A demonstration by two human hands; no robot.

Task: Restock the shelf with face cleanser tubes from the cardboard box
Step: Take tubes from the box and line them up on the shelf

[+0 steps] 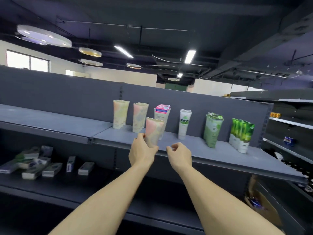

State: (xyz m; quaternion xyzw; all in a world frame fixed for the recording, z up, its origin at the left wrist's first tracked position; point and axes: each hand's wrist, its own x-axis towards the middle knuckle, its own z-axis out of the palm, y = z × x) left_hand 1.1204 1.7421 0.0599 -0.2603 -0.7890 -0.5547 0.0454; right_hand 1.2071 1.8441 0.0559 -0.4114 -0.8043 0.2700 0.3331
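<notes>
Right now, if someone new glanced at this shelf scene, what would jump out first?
The left hand holding a pink-and-cream tube upright at the front edge of the grey shelf, right hand empty beside it. Behind stand rows of tubes, with bright green tubes at the far right. Small boxes lie scattered on the lower shelf, left.

Small boxes [35,164] scattered on lower shelf; ceiling lights [44,36] overhead.

Print on every tube row on the shelf [211,150] is too blurred to read. Cardboard box [264,207] below the shelf's right end is mostly hidden. Left hand [141,152] covers the held tube [154,131] base.
</notes>
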